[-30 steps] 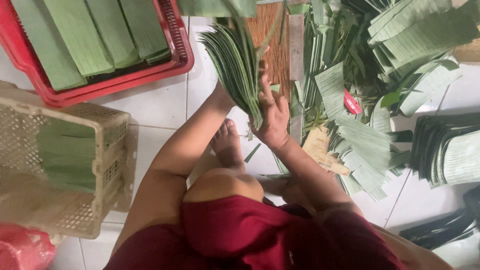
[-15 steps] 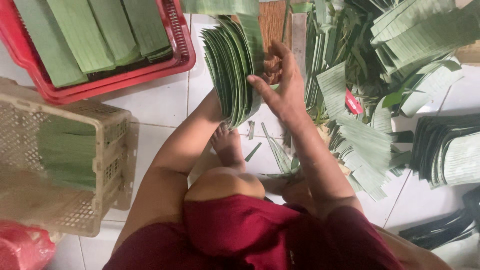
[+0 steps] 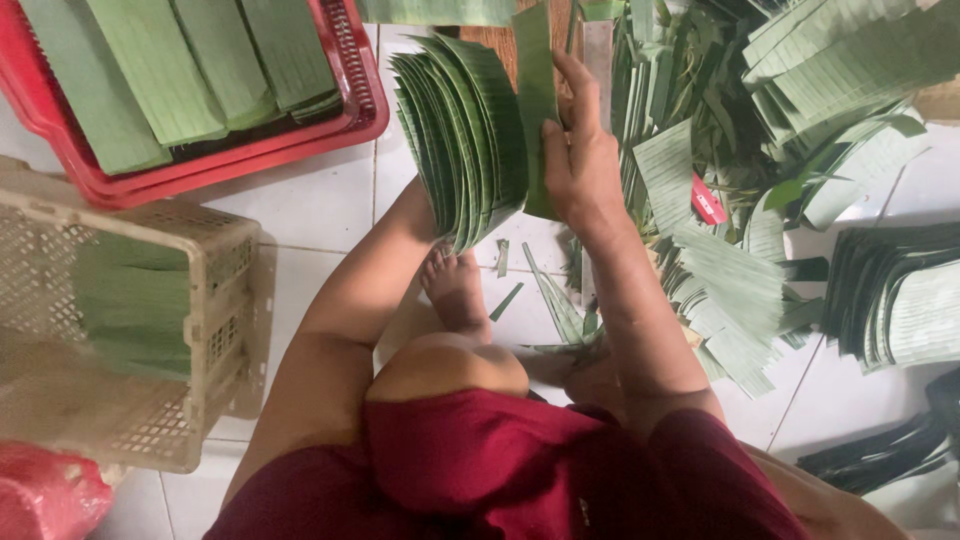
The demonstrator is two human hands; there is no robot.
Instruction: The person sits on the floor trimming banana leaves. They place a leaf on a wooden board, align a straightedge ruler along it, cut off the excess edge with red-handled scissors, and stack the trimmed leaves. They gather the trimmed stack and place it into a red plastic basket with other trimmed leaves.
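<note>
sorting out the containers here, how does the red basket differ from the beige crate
The red basket is bright red; the beige crate is pale tan. The red basket looks shallow, with long leaf strips laid side by side; the beige crate is deeper, and its folded green stack fills only part. Both are perforated plastic on the tiled floor.

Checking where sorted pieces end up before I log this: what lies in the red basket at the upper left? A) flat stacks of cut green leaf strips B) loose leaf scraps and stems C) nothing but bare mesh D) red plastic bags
A: the red basket holds flat stacks of cut leaf strips laid side by side, while the right hand steadies a fanned leaf bundle.
</note>
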